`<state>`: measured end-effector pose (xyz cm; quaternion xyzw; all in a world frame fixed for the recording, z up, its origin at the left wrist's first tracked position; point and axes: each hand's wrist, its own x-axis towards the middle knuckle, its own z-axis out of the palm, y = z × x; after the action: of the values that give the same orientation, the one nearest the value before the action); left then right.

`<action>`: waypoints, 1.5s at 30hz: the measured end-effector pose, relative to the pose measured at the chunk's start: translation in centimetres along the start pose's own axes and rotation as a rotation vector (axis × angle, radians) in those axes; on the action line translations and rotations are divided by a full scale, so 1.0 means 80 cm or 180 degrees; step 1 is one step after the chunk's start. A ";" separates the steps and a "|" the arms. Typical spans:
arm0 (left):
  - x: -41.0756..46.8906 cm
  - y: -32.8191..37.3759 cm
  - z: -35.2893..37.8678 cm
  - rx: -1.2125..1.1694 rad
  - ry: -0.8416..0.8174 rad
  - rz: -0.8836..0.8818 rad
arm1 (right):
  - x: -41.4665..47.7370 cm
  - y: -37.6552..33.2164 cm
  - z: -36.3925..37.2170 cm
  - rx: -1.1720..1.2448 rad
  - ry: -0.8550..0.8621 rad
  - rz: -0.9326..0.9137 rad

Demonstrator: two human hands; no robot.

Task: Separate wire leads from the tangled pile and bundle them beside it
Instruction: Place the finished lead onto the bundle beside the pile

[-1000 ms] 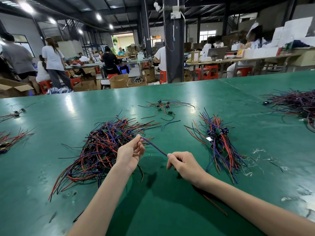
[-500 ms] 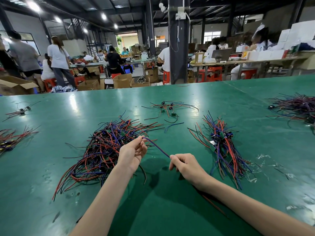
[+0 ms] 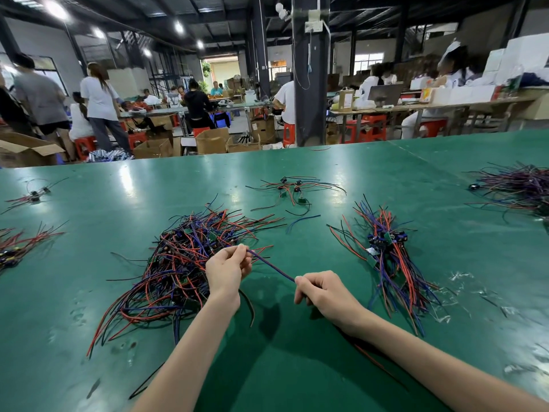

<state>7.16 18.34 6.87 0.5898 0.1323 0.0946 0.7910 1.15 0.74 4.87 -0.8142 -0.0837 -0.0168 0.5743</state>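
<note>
Wire leads [image 3: 271, 264] are held taut between both hands above the green table [image 3: 386, 173]. One end is pinched by the clenched fingers of the left hand [image 3: 227, 267], the other by the clenched fingers of the right hand [image 3: 322, 291]. A tangled pile [image 3: 184, 257] is located left of the hands. A sorted bundle [image 3: 389, 263] is laid to the right, well apart from the pile.
</note>
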 end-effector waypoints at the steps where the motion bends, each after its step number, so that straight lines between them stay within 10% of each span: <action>1: 0.000 -0.002 -0.001 0.0148 0.0027 0.0129 | 0.000 0.000 0.000 0.0008 -0.0007 -0.0005; 14: -0.011 0.000 -0.015 0.2990 0.0306 0.3131 | -0.004 -0.004 -0.003 0.0183 -0.0079 0.0050; 33: -0.010 0.028 -0.008 -0.1963 -0.0998 -0.1826 | -0.007 -0.008 -0.005 0.0147 -0.0104 0.0114; 38: -0.006 0.025 -0.008 -0.1791 -0.0814 -0.1677 | -0.007 -0.008 -0.006 0.0156 -0.0096 0.0111; 45: -0.002 0.006 -0.008 0.0507 0.0073 0.0332 | -0.007 -0.008 -0.005 0.0119 -0.0134 0.0104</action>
<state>6.76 19.03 7.21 0.6557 0.1175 0.1317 0.7341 0.49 0.52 5.51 -0.8047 -0.0827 0.0112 0.5878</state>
